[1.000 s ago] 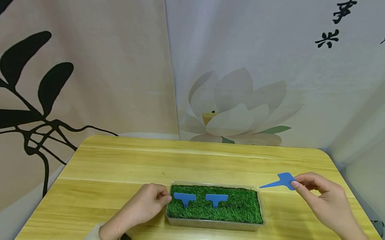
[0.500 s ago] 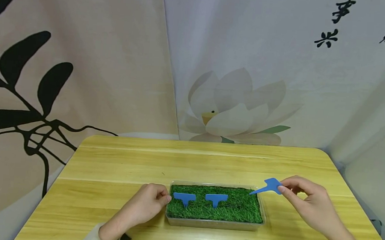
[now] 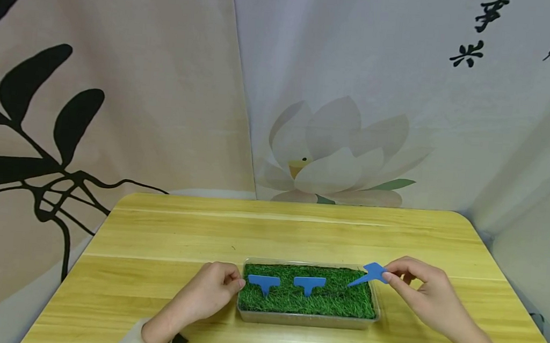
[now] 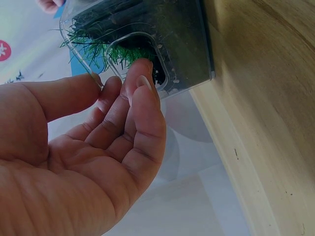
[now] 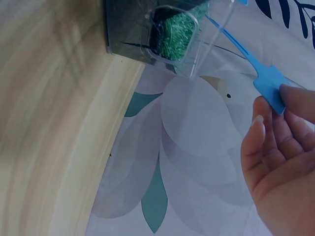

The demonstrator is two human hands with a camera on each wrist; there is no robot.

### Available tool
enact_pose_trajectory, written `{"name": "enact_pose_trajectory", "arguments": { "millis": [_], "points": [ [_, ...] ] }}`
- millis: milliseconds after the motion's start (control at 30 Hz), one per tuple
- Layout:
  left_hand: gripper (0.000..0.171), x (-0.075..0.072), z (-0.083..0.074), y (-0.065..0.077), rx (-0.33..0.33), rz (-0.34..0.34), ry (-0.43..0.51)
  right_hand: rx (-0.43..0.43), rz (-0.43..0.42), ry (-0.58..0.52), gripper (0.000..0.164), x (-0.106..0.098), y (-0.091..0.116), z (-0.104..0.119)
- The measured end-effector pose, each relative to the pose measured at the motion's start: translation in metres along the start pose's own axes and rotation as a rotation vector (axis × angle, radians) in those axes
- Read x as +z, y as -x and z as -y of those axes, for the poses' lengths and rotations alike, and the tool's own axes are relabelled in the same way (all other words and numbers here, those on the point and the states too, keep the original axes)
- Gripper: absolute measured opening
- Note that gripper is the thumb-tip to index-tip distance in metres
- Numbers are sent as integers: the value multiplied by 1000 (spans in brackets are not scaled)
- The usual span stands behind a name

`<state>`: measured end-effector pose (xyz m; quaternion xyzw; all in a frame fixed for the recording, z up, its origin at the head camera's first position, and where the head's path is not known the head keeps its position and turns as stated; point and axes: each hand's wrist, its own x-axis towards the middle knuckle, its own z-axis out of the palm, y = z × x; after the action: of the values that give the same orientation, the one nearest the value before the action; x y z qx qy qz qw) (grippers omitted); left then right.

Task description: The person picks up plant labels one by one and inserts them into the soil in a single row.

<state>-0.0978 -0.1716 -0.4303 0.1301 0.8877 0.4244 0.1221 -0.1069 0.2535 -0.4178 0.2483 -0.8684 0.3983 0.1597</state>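
Note:
A clear plastic box filled with green grass sits on the table. Two blue T-shaped plant labels, one at the left and one near the middle, stand upright in the grass. My left hand pinches the box's left rim, thumb on the rim and fingertips against the end wall in the left wrist view. Between thumb and fingers, my right hand holds a third blue plant label by its wide head. Its pointed stem slants down to the left, over the right part of the grass.
The wooden table extends around the box, its back edge meeting a printed curtain. Dark bands show at both wrists, below the sleeves.
My right hand has moved left and slightly down, bringing the held label from beyond the box's right corner to over the grass. The left hand and the standing labels stay put.

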Motion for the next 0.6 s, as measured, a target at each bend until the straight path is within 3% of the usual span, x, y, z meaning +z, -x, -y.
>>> {"name": "enact_pose_trajectory", "arguments": {
  "millis": [600],
  "points": [
    [23,0,0,1,2,8,19,-61,72,13,38,10,0,0]
  ]
}}
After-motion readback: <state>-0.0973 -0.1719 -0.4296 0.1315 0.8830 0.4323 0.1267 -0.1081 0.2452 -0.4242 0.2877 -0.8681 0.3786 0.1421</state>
